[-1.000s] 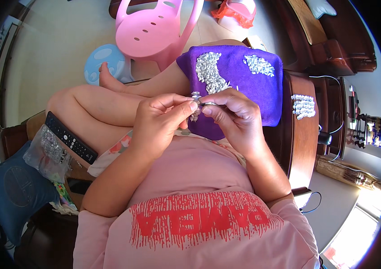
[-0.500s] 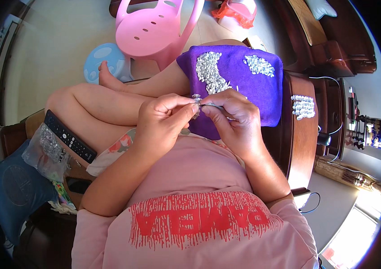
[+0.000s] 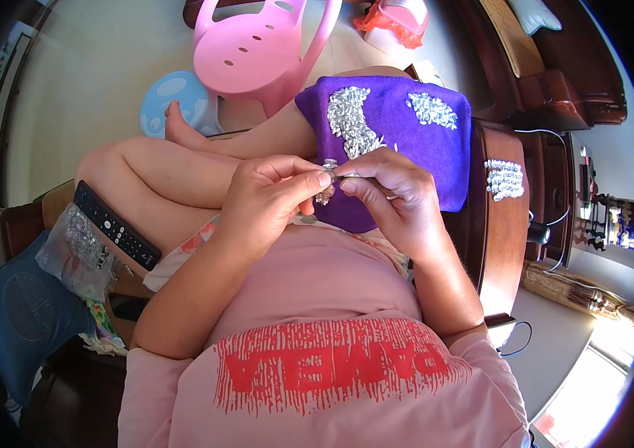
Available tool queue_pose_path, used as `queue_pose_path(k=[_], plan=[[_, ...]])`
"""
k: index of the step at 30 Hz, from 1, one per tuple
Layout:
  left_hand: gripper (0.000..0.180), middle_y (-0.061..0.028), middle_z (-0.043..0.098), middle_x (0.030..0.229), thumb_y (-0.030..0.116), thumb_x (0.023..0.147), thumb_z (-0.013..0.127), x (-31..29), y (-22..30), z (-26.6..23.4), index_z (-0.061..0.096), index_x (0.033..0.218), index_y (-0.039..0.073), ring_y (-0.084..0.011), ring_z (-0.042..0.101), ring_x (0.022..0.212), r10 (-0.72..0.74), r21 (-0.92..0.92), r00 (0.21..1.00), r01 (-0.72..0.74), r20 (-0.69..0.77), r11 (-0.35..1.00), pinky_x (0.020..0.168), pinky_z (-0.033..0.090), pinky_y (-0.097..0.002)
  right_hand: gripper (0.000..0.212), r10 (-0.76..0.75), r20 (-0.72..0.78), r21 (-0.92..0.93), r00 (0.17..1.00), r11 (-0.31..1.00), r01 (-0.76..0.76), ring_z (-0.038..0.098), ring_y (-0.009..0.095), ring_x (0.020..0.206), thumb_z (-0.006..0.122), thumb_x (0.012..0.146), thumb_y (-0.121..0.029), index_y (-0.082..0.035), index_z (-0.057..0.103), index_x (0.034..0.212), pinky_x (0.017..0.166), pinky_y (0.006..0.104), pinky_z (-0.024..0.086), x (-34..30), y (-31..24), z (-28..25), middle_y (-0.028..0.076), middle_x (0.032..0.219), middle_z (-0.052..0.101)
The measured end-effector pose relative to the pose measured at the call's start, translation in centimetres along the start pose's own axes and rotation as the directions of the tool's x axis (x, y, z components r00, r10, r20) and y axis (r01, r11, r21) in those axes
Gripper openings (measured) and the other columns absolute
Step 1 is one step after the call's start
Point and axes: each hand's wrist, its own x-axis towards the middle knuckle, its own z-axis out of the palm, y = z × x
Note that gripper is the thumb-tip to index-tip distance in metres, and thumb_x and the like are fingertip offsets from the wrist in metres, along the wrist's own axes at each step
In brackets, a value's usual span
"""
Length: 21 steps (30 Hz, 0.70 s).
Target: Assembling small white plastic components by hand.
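Observation:
Over my lap, my left hand [image 3: 263, 201] pinches a small silvery beaded piece [image 3: 325, 196] between thumb and fingers; part of it dangles below the fingertips. Close against it, my right hand [image 3: 400, 198] is closed in a pinch, and what its fingertips grip is too small to make out. Just beyond both hands lies a purple cloth [image 3: 425, 168] across my leg. On that cloth sit a long heap of silver, grain-shaped beads [image 3: 350, 123] and a smaller bead heap [image 3: 432, 110] farther right.
Rows of beaded strands [image 3: 505, 179] rest on the wooden armrest [image 3: 502, 246] at right. To the left are a black remote [image 3: 117, 228], a clear plastic bag of silvery pieces [image 3: 78, 250] and a blue cushion [image 3: 26, 313]. A pink chair [image 3: 250, 56] and blue stool [image 3: 176, 104] stand ahead.
My right hand has turned slightly, its thumb shifting at the pinch. More of the dangling beaded piece now shows under my left fingertips. The bead heaps look the same.

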Motion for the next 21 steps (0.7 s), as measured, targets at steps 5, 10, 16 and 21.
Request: queue_pose_path(k=[5,10,16,21], plan=[[0.013,-0.0009,0.064,0.069,0.013,0.091,0.072,0.19,-0.22,-0.31,0.073,0.089,0.001,-0.0038,0.052,0.056,-0.088,-0.130,0.996,0.089,0.020,0.987,0.050,0.036,-0.0189,0.013,-0.060,0.007,-0.056,0.998,0.997,0.060,0.069,0.026,0.077,0.071,0.083,0.003,-0.002,0.072,0.095,0.069,0.0344,0.055,0.11,-0.20,0.04,0.011,0.084,0.071],[0.012,-0.0010,0.063,0.069,0.013,0.091,0.072,0.18,-0.07,-0.41,0.073,0.089,0.001,-0.0042,0.052,0.056,-0.111,-0.167,0.992,0.119,0.055,0.979,0.050,0.037,-0.0191,0.013,-0.066,0.004,-0.076,0.998,0.995,0.066,0.070,0.026,0.077,0.072,0.083,0.002,-0.001,0.072,0.095,0.069,0.0347,0.055,0.02,-0.14,0.07,0.011,0.085,0.071],[0.012,-0.0008,0.065,0.074,0.013,0.092,0.072,0.08,-0.44,-0.12,0.073,0.092,0.001,-0.0045,0.055,0.060,-0.039,-0.127,0.998,0.044,0.040,0.991,0.051,0.039,-0.0183,0.011,-0.039,-0.023,-0.044,0.999,0.998,0.038,0.070,0.026,0.077,0.073,0.082,0.002,-0.001,0.073,0.093,0.070,0.0350,0.056,-0.12,0.03,0.18,0.012,0.086,0.071],[0.013,-0.0010,0.066,0.076,0.013,0.093,0.071,-0.02,-0.98,0.26,0.073,0.095,0.000,-0.0036,0.057,0.063,0.062,-0.058,0.998,-0.061,0.010,0.996,0.051,0.039,-0.0176,0.012,0.062,-0.052,-0.028,0.997,0.998,-0.064,0.070,0.023,0.076,0.072,0.083,0.004,0.000,0.073,0.094,0.064,0.0310,0.055,-0.32,-0.48,0.42,0.013,0.090,0.071]])
